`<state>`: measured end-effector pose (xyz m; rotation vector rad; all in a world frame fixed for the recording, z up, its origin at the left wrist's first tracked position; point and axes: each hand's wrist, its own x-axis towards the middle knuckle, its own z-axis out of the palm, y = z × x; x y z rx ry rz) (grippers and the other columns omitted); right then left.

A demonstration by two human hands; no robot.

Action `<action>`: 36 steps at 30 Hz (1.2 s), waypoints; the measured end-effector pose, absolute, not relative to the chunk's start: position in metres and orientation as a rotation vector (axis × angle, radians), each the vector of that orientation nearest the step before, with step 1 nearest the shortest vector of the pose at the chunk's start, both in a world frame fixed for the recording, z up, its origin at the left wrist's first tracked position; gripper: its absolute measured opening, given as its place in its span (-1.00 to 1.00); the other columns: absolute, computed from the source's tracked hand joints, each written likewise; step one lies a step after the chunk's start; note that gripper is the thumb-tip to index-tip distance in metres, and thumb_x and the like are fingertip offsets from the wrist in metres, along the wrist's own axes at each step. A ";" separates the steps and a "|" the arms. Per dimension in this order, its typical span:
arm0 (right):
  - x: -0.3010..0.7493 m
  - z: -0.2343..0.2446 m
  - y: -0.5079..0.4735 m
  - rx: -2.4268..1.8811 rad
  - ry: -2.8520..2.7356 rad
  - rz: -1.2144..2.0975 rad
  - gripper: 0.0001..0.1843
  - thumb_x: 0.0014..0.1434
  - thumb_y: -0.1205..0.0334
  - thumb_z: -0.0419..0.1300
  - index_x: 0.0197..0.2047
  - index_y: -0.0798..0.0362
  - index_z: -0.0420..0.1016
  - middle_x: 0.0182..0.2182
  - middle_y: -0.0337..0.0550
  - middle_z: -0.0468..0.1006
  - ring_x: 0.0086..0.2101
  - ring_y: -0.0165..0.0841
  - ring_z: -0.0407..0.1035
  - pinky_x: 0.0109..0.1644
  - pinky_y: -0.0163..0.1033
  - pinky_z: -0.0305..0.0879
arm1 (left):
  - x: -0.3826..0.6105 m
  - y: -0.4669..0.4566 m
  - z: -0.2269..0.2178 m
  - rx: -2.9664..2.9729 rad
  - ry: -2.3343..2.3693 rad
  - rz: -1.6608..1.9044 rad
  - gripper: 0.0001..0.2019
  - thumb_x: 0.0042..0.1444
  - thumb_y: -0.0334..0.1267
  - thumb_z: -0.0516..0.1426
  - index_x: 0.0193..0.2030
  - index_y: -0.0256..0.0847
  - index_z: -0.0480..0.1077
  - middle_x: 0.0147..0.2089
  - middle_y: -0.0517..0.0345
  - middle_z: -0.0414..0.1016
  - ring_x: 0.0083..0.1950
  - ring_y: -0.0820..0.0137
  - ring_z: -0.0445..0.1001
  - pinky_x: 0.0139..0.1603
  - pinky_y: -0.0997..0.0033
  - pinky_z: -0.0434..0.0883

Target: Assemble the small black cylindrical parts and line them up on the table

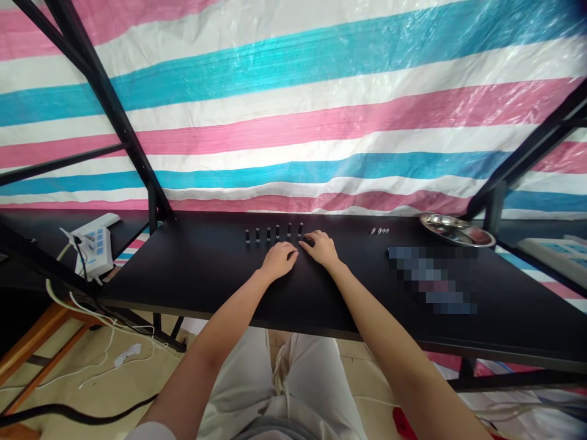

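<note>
Because six black cylinders (277, 231) stand upright in spaced row, far middle of worktop (197, 263), we judge gaps keep neighbours from toppling. Our left hand (279, 260) and right hand (322, 249) rest curved near row's right end; whether gripping anything, we cannot tell.

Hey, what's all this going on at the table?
A person has both bare hands over a black table, close to six small dark cylinders in a row. The right hand is by the row's right end, the left hand just in front of the row; I can't tell whether either holds anything. Off to the right are some small silvery pieces and a shiny metal dish.
</note>
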<state>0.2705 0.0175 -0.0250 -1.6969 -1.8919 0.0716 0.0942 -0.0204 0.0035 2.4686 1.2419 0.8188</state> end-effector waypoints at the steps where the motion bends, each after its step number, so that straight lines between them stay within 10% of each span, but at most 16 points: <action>1: 0.266 -0.024 0.020 -1.729 -1.866 0.085 -0.67 0.09 0.01 0.09 -0.19 0.03 0.48 -0.23 -0.07 0.47 -0.18 -0.23 0.30 -0.17 -0.15 0.18 | 0.094 -0.021 0.005 2.460 1.247 0.832 -0.76 0.18 -0.28 -0.02 -0.18 -0.25 0.46 -0.10 0.06 0.48 -0.06 0.32 0.39 0.05 0.29 0.34; 18: 0.245 -0.014 0.029 -1.879 -1.627 0.262 -0.82 0.05 0.14 0.10 -0.34 0.00 0.46 -0.31 -0.17 0.49 -0.23 -0.26 0.30 -0.17 -0.13 0.07 | 0.095 -0.022 0.011 2.408 1.311 0.951 -0.76 0.19 -0.30 -0.05 -0.26 -0.22 0.44 -0.20 0.09 0.50 -0.13 0.34 0.40 -0.02 0.31 0.37; 28: 0.244 0.006 0.006 -1.595 -1.831 -0.031 -0.70 0.15 0.23 -0.02 -0.13 0.00 0.48 -0.28 -0.11 0.55 -0.23 -0.27 0.35 -0.11 -0.12 -0.05 | 0.094 -0.023 0.013 2.156 1.373 1.159 -0.56 0.18 -0.24 0.00 0.20 -0.16 0.09 -0.13 0.13 0.47 -0.17 0.40 0.43 -0.06 0.33 0.38; 36: 0.239 0.020 -0.012 -1.503 -1.911 -0.127 -0.68 0.17 0.27 -0.03 -0.10 0.00 0.48 -0.26 -0.07 0.54 -0.22 -0.26 0.31 -0.09 -0.13 -0.08 | 0.094 -0.024 0.016 2.098 1.360 1.261 -0.60 0.15 -0.19 0.05 0.13 -0.14 0.15 -0.15 0.15 0.47 -0.28 0.46 0.43 -0.17 0.41 0.39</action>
